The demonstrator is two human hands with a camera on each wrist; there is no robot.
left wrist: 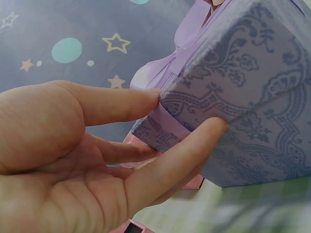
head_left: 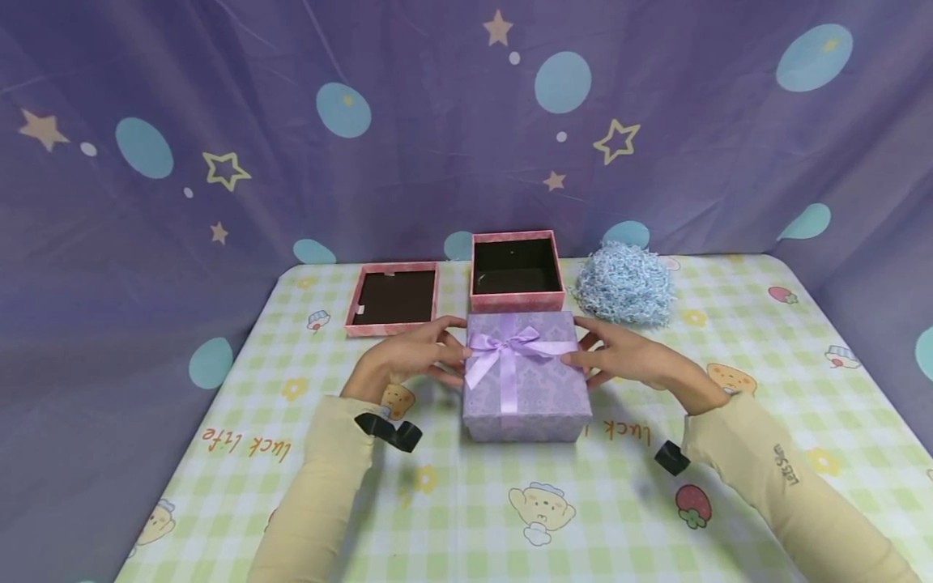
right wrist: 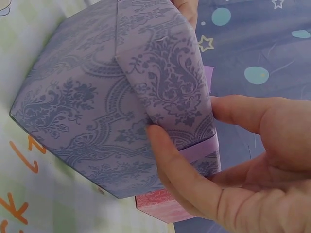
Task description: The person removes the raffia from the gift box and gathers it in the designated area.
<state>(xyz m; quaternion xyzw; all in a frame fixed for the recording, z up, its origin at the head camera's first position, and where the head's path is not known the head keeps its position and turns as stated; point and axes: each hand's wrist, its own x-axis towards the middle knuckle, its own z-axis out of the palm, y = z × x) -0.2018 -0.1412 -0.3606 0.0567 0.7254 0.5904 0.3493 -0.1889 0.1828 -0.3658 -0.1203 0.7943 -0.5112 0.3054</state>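
Cream sleeves [head_left: 317, 494] are slanting forward to the left hand [head_left: 415, 354] and the right hand [head_left: 628, 354], whose parted, curving fingers are gripping a purple gift box [head_left: 543, 393] from both sides, thumbs touching its lid edge. Beyond the fingertips, an open pink box [head_left: 517, 302] is standing; a pink lid [head_left: 397, 300] is lying past the left fingers, blue paper shreds [head_left: 625, 283] past the right. Beneath, a green-checked tablecloth [head_left: 627, 534] is spreading; behind, a purple curtain [head_left: 452, 89] is hanging.

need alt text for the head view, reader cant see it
A person's left hand and right hand touch opposite sides of a bow-tied purple gift box on a checked tablecloth. Behind it are an open pink box, a pink lid and piled blue shreds.
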